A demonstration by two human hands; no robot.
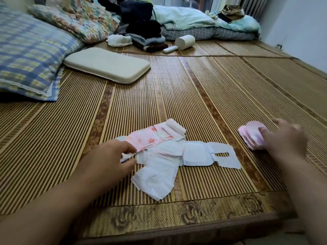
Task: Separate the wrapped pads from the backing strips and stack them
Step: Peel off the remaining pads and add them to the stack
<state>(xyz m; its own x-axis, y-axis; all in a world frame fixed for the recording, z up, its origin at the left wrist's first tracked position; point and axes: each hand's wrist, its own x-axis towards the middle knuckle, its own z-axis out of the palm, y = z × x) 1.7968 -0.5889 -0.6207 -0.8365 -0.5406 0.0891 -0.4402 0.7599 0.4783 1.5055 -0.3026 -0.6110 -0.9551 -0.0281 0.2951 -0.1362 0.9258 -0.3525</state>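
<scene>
A heap of opened pads and wrappers lies on the bamboo mat (203, 96): a pink flowered wrapper (148, 139), a rolled white pad (175, 128), flat white pads (157, 175) and white backing strips (210, 155). My left hand (113, 156) pinches the left edge of the heap between thumb and fingers. To the right lies a small stack of pink wrapped pads (251, 137). My right hand (284, 138), blurred, rests on the stack's right side with fingers bent over it.
A cream flat cushion (108, 65) lies behind the heap. A checked pillow (30, 62) and flowered bedding sit at the left. Folded clothes, a white roll (185, 41) and a remote lie at the back. The mat's patterned front border (159, 214) is near me.
</scene>
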